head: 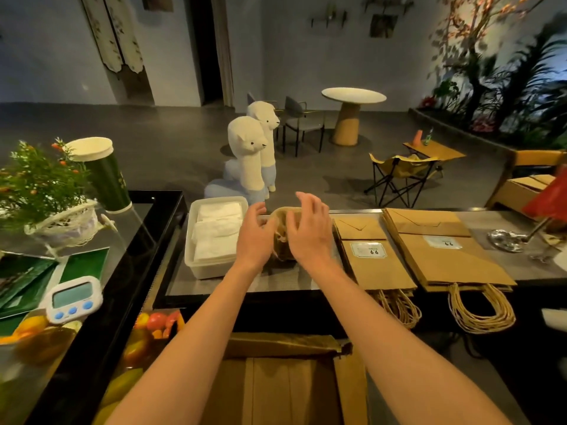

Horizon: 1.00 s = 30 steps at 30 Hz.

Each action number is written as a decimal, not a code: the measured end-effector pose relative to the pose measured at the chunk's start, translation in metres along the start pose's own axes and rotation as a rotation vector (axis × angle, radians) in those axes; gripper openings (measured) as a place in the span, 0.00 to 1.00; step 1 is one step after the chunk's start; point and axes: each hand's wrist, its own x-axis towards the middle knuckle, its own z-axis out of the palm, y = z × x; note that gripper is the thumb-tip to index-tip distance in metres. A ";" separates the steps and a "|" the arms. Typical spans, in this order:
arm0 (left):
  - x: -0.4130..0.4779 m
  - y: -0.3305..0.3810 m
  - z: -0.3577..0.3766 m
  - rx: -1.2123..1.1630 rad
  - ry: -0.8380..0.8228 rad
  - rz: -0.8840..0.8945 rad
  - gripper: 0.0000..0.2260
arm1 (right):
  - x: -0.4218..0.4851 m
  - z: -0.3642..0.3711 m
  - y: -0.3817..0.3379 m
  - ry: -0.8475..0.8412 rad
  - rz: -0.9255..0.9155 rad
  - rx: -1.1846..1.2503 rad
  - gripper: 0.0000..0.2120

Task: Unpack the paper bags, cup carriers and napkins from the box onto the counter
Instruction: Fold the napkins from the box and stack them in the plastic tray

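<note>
Reaching across the counter (233, 285), both hands flank the brown stack of cup carriers (280, 225), which sits between the white tub (192, 240) of napkins (219, 228) and the nearer stack of paper bags (377, 265). Right hand (310, 231) arches over the carriers, fingers spread and loose, no clamp there. Left hand (254, 231) has its fingertips at the stack's left edge; pinching or just touching, I cannot tell. A larger bag stack (451, 262) lies further right, handles toward the person. Down below, the cardboard box (276, 381) stands open.
</note>
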 end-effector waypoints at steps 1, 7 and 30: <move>-0.004 -0.004 -0.010 0.050 0.063 0.060 0.19 | -0.002 0.004 -0.011 -0.001 -0.086 0.011 0.19; -0.018 -0.058 -0.061 0.654 0.155 0.216 0.17 | -0.021 0.053 -0.053 -0.473 -0.183 -0.042 0.19; -0.002 -0.052 -0.079 0.608 0.177 0.275 0.17 | -0.012 0.064 -0.075 -0.366 -0.075 -0.015 0.19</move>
